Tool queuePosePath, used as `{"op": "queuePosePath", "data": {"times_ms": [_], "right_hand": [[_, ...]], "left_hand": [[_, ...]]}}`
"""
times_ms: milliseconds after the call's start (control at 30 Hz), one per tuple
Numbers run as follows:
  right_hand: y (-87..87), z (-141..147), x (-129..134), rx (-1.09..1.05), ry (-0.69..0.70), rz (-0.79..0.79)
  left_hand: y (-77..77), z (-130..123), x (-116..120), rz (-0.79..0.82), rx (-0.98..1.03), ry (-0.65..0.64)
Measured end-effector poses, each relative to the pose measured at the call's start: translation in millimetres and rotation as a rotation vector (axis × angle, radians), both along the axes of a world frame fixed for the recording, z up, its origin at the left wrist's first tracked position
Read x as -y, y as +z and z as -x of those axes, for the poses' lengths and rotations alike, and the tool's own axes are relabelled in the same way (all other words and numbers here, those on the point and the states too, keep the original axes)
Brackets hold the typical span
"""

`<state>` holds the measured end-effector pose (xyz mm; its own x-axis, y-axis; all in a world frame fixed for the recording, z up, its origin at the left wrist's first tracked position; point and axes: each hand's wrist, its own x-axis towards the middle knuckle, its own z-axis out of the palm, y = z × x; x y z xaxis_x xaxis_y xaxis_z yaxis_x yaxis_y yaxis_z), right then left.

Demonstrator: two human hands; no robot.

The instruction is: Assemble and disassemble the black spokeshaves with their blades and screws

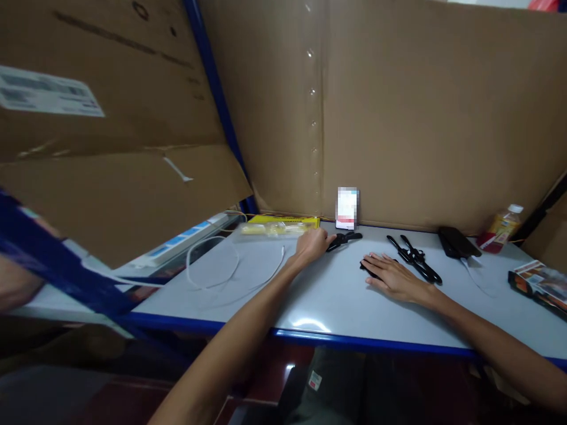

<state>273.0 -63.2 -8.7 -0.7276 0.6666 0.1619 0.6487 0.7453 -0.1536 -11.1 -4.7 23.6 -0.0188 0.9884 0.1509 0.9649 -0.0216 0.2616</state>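
My left hand is closed at the far middle of the table, its thumb against one end of a black plastic clip; the fingers' far side is hidden. Flat on the tabletop lies my right hand, fingers stretched out over a small black object that is mostly covered. Just behind and to the right of it rest more black clips, long-handled and lying crossed or side by side.
A phone leans against the cardboard wall. Yellow plastic packets, a white cable and a power strip are at left. To the right are a black device, a drink bottle and a package.
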Motion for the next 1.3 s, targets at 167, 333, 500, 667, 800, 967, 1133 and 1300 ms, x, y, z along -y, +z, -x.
{"op": "queuePosePath", "data": {"times_ms": [167, 333, 500, 667, 800, 967, 1133, 1300], "right_hand": [[17.1, -8, -5, -0.092, -0.082, -0.118], [31.1, -30, -19, -0.26, -0.243, -0.223], [31.9, -41, -28, -0.343, -0.319, -0.234], [30.4, -38, -26, -0.343, -0.31, -0.21], [30.5, -37, -26, -0.329, -0.324, -0.222], [39.2, -46, -31, -0.26, -0.497, -0.31], [48.3, -61, -39, -0.172, -0.71, -0.386], [52.1, -70, -42, -0.136, -0.786, -0.378]], "left_hand": [[4.8, -4, 9, 0.035, -0.119, 0.007], [8.7, -5, 21, 0.079, -0.315, -0.126], [8.5, -4, 32, 0.181, -0.422, -0.247], [13.7, -1, 35, 0.21, -0.506, -0.247], [15.5, -3, 33, 0.15, -0.495, -0.22], [-6.4, -15, 29, 0.007, -0.468, -0.168], [-35.5, -20, 18, 0.081, -0.359, -0.186], [-56.9, -9, -4, 0.007, -0.223, -0.39]]}}
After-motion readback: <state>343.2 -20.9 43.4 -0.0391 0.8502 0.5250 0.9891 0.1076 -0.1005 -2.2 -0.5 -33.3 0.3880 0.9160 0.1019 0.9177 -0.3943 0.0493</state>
